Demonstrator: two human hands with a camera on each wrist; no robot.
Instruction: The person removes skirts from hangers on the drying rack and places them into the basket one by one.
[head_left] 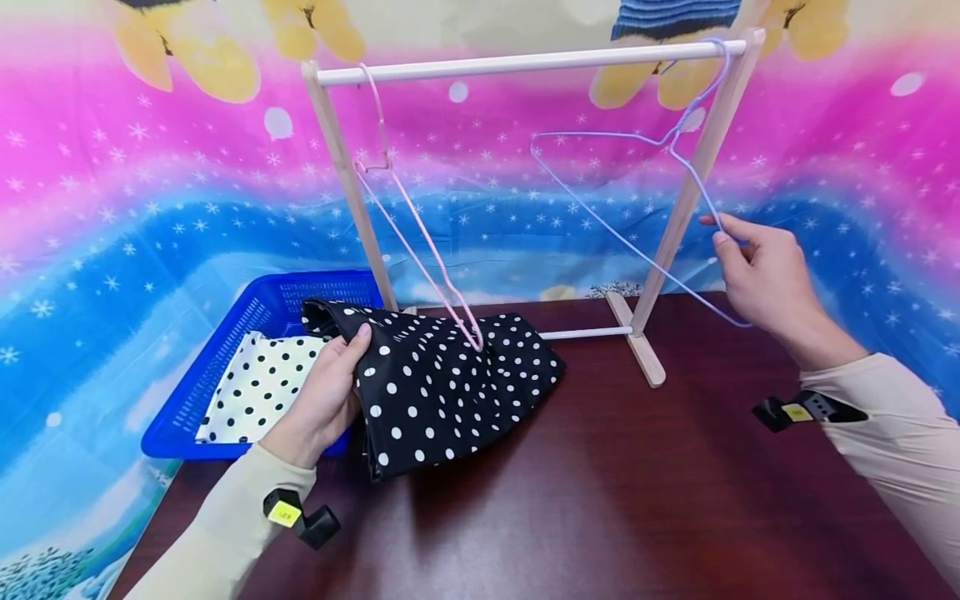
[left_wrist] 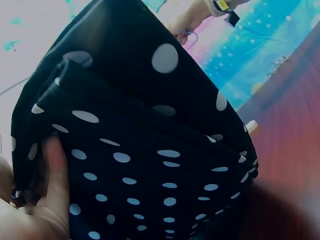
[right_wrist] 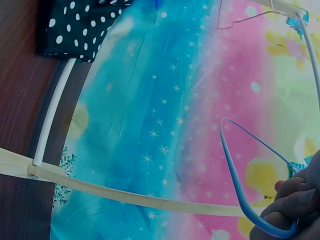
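Note:
My left hand (head_left: 318, 404) grips the left edge of a folded black cloth with white dots (head_left: 450, 400), thumb lying on top. In the left wrist view the cloth (left_wrist: 150, 165) fills most of the picture, its layers bulging apart. A pink hanger (head_left: 387, 165) hangs from the rack's rail on the left, its lower end overlapping the cloth. On the right, my right hand (head_left: 776, 275) pinches the side of a lavender hanger (head_left: 672, 140), whose hook is at the rail's right end. The right wrist view shows that hanger's looped end (right_wrist: 231, 165) beside the curled fingers.
A wooden rack with a white rail (head_left: 525, 62) stands at the back of the dark red table (head_left: 585, 500). Its right foot (head_left: 637, 354) juts forward. At left, a blue basket (head_left: 191, 387) contains a white cloth with black dots (head_left: 258, 387). A patterned curtain (head_left: 495, 183) hangs behind.

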